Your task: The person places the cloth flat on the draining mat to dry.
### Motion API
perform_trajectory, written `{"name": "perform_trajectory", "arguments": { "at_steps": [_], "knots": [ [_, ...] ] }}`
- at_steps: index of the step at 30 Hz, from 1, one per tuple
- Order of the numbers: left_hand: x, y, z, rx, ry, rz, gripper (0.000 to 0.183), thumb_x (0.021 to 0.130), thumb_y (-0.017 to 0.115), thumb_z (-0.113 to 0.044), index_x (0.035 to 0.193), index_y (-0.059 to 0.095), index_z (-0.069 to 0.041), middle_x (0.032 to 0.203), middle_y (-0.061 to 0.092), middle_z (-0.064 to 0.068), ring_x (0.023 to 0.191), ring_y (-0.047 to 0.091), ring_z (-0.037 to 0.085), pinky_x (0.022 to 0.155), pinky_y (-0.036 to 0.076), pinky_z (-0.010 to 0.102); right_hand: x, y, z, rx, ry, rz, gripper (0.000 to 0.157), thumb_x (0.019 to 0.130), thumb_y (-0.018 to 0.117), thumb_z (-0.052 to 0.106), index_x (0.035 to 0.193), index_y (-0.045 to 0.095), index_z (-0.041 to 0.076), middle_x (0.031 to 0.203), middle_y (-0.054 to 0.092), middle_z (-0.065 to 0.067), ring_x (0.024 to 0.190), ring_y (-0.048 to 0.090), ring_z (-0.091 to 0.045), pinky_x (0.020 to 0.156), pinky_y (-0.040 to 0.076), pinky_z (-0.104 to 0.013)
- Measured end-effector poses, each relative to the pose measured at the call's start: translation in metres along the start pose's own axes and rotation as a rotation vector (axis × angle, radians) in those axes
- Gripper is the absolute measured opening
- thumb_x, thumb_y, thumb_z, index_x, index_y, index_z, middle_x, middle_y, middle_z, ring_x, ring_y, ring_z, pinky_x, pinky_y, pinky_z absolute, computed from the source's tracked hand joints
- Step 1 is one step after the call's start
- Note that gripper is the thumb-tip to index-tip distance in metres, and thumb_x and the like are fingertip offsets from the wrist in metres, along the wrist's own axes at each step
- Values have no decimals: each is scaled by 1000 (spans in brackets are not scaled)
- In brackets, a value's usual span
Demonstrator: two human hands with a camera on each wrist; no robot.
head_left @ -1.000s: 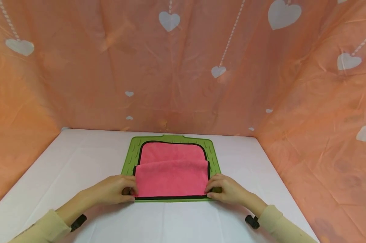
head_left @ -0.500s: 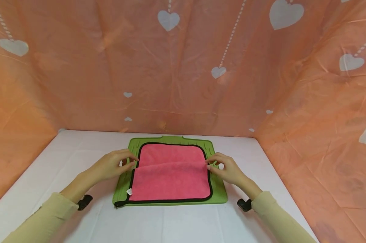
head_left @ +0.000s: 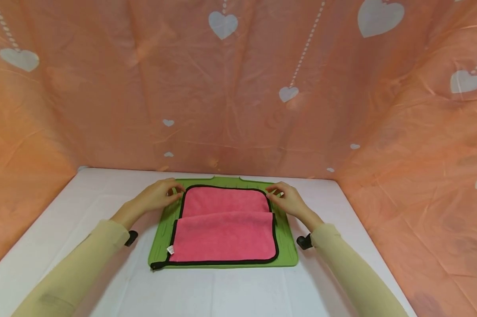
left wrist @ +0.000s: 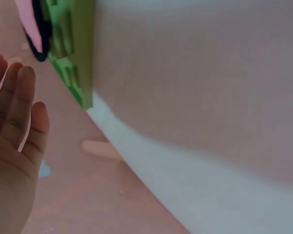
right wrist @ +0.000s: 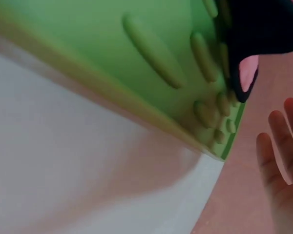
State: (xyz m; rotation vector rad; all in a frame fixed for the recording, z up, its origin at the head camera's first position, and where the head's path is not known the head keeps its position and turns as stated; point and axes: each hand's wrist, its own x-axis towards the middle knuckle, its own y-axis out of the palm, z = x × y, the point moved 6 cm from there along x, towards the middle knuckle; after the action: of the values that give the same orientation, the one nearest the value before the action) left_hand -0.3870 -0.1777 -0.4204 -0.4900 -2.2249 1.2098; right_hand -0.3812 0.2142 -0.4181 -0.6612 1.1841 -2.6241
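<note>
A pink cloth with black edging [head_left: 224, 237] lies on a green ridged mat [head_left: 290, 251]. A fold runs across its middle, and a small white tag and a black loop show at its near left corner. At the cloth's far left corner is my left hand [head_left: 159, 193], fingers loosely bent and nothing in them. My right hand [head_left: 289, 200] is likewise at the far right corner, its fingertips close over the edging. Both wrist views show relaxed, slightly bent fingers: the left hand [left wrist: 12, 136] and the right hand [right wrist: 285, 161] appear there near the pink cloth corners.
The mat rests on a white-covered table [head_left: 214, 290]. Orange curtains printed with white hearts [head_left: 222, 88] stand along the back and both sides of it. A black strap piece [head_left: 304, 241] sits at the right wrist, and another [head_left: 131, 238] at the left.
Both hands have let go of the cloth's near corners and moved away from me to its far corners. The near layer now lies spread flat, with its tag and loop showing.
</note>
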Motion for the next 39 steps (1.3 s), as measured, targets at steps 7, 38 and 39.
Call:
{"name": "perform_trajectory", "arguments": {
  "at_steps": [7,38,39],
  "knots": [
    [10,11,17,-8,-48,54,18,96,72,-7,113,73,0,107,72,12,90,71,26,79,58,46,11,13,-19,-56,92,79,25,97,69,13,118,74,-1,116,72,-18,99,71,-33,89,57,-47],
    [16,23,5,30,-67,48,14,95,74,-10,109,75,-6,94,72,2,82,65,16,75,55,41,21,14,-18,-150,116,12,18,94,72,7,109,81,8,112,74,-14,103,70,-32,92,54,-48],
    [16,22,5,39,-71,36,15,95,74,-10,109,76,-6,94,72,3,82,65,16,74,54,40,21,13,-18,-148,122,1,18,94,72,7,110,81,8,113,74,-14,103,70,-32,92,54,-48]
  ]
}}
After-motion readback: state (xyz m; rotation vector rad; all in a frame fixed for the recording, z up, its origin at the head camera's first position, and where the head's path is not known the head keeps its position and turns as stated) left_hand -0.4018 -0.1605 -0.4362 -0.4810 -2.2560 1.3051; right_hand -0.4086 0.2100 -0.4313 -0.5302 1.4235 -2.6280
